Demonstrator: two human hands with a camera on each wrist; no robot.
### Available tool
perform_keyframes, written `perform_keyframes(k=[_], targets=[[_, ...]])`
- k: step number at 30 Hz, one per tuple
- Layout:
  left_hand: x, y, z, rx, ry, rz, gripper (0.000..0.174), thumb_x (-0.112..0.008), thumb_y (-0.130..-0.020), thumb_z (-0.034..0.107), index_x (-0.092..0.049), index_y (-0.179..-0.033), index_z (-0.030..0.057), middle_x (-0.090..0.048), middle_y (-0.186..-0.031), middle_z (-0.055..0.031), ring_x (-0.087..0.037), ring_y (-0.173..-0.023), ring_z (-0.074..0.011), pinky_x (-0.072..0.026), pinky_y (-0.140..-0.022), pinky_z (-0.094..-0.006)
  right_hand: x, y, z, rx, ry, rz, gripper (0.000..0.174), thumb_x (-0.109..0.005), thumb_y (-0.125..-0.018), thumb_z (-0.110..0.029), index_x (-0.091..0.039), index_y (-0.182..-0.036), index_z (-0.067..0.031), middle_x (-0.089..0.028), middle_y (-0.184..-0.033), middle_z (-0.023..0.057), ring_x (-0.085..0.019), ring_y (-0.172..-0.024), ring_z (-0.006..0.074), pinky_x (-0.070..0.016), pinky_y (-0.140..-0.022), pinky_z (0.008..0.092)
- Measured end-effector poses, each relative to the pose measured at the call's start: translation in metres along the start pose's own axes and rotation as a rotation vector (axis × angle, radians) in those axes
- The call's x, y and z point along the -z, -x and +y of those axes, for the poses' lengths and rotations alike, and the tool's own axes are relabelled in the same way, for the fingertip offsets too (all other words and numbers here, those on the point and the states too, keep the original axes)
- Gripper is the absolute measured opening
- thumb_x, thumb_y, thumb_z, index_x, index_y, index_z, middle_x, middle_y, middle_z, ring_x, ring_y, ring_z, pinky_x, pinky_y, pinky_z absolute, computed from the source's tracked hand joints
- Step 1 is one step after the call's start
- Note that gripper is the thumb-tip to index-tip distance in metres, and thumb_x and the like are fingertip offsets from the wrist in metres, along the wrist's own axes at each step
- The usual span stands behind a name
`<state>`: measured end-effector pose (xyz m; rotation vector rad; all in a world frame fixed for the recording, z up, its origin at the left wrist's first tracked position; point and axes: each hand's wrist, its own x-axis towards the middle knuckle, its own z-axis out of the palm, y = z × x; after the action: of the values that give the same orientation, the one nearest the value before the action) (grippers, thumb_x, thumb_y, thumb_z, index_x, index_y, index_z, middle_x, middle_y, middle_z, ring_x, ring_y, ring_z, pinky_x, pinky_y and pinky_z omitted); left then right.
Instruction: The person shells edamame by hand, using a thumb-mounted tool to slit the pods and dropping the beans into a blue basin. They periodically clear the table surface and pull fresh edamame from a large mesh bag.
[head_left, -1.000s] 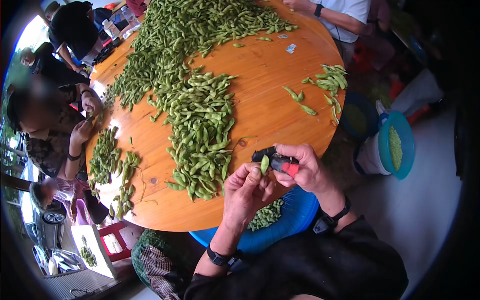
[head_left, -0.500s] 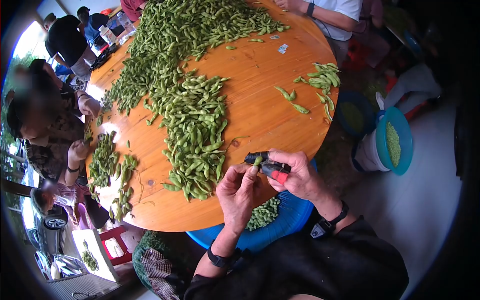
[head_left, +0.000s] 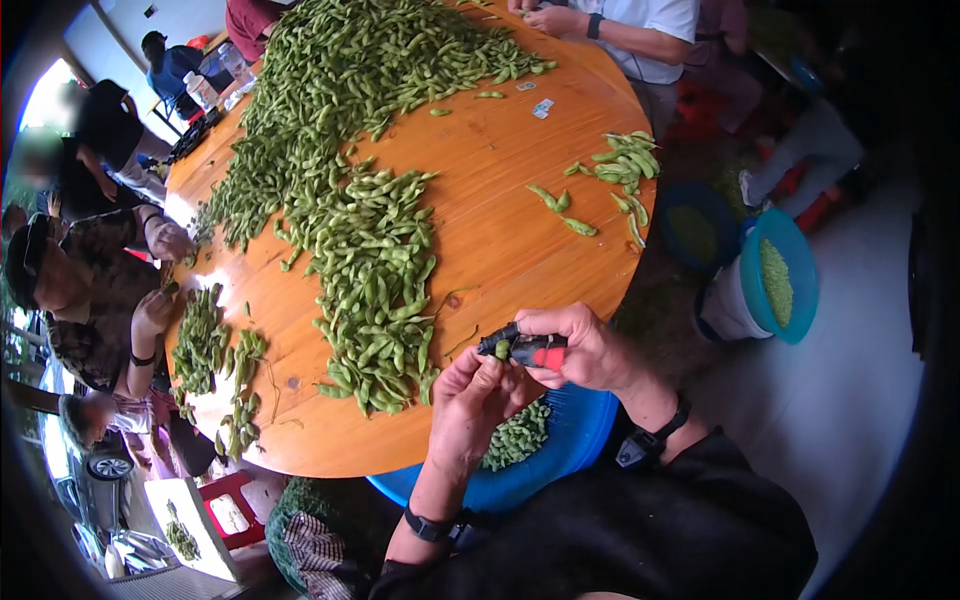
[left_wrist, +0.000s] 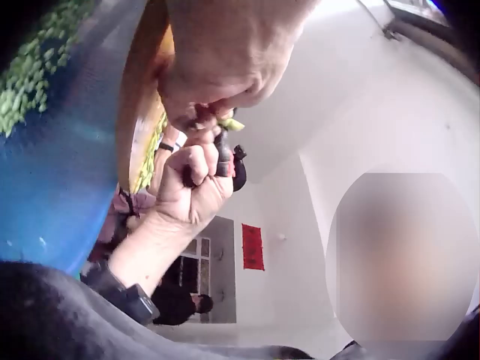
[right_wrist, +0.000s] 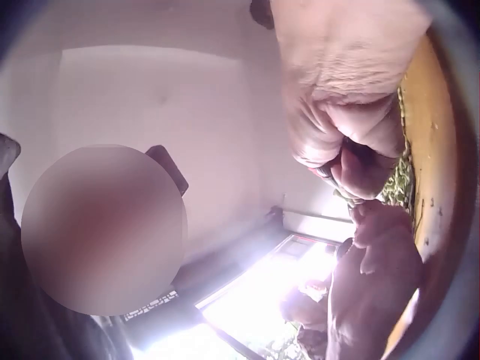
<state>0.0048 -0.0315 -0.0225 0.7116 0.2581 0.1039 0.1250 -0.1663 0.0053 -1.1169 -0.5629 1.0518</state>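
Note:
In the head view my left hand (head_left: 463, 405) pinches a green soybean pod (head_left: 502, 349) between thumb and fingers. My right hand (head_left: 583, 347) grips a short black tool (head_left: 526, 349) with a red patch; the tool's kind is hidden by the fingers. The pod lies against the tool's black end, and the two hands meet just off the table edge. Below them is a blue basin (head_left: 578, 420) holding shelled green beans (head_left: 518, 438). In the left wrist view a bit of the pod (left_wrist: 232, 124) pokes out beyond my fingers.
A big heap of soybean pods (head_left: 375, 270) covers much of the round wooden table (head_left: 490, 210). Smaller piles (head_left: 625, 160) lie at the right edge and left side. A person (head_left: 95, 300) sits at the left. A teal basin (head_left: 803, 300) of beans stands right.
The head view has shifted, so the table slides left. The pod, earlier showing its long side, now shows as a small round end at the tool. Both hands keep their hold.

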Motion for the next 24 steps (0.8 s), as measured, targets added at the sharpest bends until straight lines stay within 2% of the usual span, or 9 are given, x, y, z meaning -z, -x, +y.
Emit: perform_keyframes(k=[1,3,4,9,12,14,16,20,24], targets=[[-0.001,0.001,0.001,-0.057,-0.219,0.119,0.017,-0.059,-0.097,0.017,-0.06,-0.099,0.0002,-0.06,-0.078,-0.0048,-0.056,-0.069,-0.0131,-0.0447,-0.059,-0.0243,-0.001,0.0,0.0,0.004,0.003,0.008,0.013,-0.049,-0.087,0.004,-0.06,-0.092,0.0002,-0.048,-0.063,0.0008,-0.047,-0.053,0.01,-0.0355,-0.048,0.0254],[-0.01,0.003,0.004,-0.255,-0.654,0.317,0.017,-0.064,-0.093,0.01,-0.059,-0.103,-0.0022,-0.06,-0.085,-0.0039,-0.059,-0.076,-0.0123,-0.0495,-0.067,-0.0244,-0.007,-0.002,0.003,0.446,0.777,0.179,0.012,-0.056,-0.078,0.004,-0.058,-0.089,0.0014,-0.053,-0.072,0.0115,-0.055,-0.063,0.0258,-0.0421,-0.056,0.0335],[-0.019,0.001,0.008,-0.376,-0.747,0.368,0.017,-0.066,-0.091,0.007,-0.06,-0.103,-0.0028,-0.059,-0.085,-0.0042,-0.059,-0.076,-0.0122,-0.0493,-0.066,-0.0237,-0.013,0.001,0.0,0.365,0.794,0.219,0.019,-0.059,-0.071,0.002,-0.056,-0.089,0.0028,-0.053,-0.081,0.0184,-0.054,-0.074,0.0375,-0.0437,-0.064,0.04],[-0.006,0.003,0.012,-0.566,-1.053,0.237,0.013,-0.066,-0.089,0.001,-0.06,-0.1,-0.0026,-0.054,-0.094,-0.0039,-0.055,-0.081,-0.0104,-0.0489,-0.071,-0.0232,-0.021,0.001,0.004,0.388,0.901,0.2,0.02,-0.056,-0.07,0.003,-0.057,-0.089,0.0026,-0.052,-0.077,0.0181,-0.054,-0.073,0.0388,-0.0431,-0.062,0.0438],[-0.003,0.004,0.016,-0.495,-0.842,0.23,0.005,-0.063,-0.091,0.0,-0.059,-0.094,-0.0005,-0.056,-0.083,-0.0027,-0.054,-0.067,-0.0098,-0.0442,-0.058,-0.0218,-0.016,0.0,0.005,0.333,0.843,0.101,0.02,-0.057,-0.072,0.002,-0.058,-0.092,0.0023,-0.053,-0.078,0.0178,-0.055,-0.073,0.0374,-0.0439,-0.062,0.0418],[-0.005,0.004,0.021,-0.333,-0.424,0.222,0.003,-0.058,-0.094,0.003,-0.059,-0.094,0.0006,-0.061,-0.084,-0.0056,-0.058,-0.064,-0.0107,-0.0446,-0.054,-0.0223,-0.016,-0.001,0.004,0.396,0.797,0.177,0.019,-0.057,-0.075,0.002,-0.06,-0.094,0.002,-0.055,-0.077,0.0154,-0.057,-0.069,0.0297,-0.0445,-0.061,0.0375],[-0.003,0.004,0.027,-0.267,-0.223,0.215,0.002,-0.057,-0.094,0.001,-0.059,-0.095,-0.0001,-0.064,-0.09,-0.0095,-0.063,-0.071,-0.0152,-0.0508,-0.06,-0.0246,-0.017,0.0,0.006,0.244,0.629,0.241,0.015,-0.056,-0.081,0.002,-0.061,-0.095,0.0017,-0.054,-0.073,0.0094,-0.054,-0.063,0.0159,-0.0432,-0.056,0.0315],[0.001,0.005,0.022,-0.248,-0.117,0.186,0.003,-0.06,-0.091,-0.002,-0.059,-0.094,-0.0017,-0.063,-0.095,-0.0127,-0.065,-0.082,-0.0179,-0.0549,-0.074,-0.0288,-0.013,0.003,0.005,-0.014,0.162,0.279,0.013,-0.049,-0.09,0.001,-0.061,-0.088,0.0009,-0.051,-0.064,-0.0025,-0.045,-0.054,0.003,-0.0368,-0.048,0.0201],[0.006,0.01,0.015,-0.26,-0.35,0.166,0.007,-0.064,-0.089,-0.002,-0.06,-0.094,-0.001,-0.065,-0.089,-0.0081,-0.064,-0.079,-0.0141,-0.0524,-0.072,-0.0264,-0.017,0.0,0.01,-0.047,-0.011,0.176,0.011,-0.05,-0.089,0.003,-0.061,-0.088,0.0019,-0.05,-0.066,-0.0009,-0.046,-0.054,0.004,-0.0378,-0.048,0.0213]])
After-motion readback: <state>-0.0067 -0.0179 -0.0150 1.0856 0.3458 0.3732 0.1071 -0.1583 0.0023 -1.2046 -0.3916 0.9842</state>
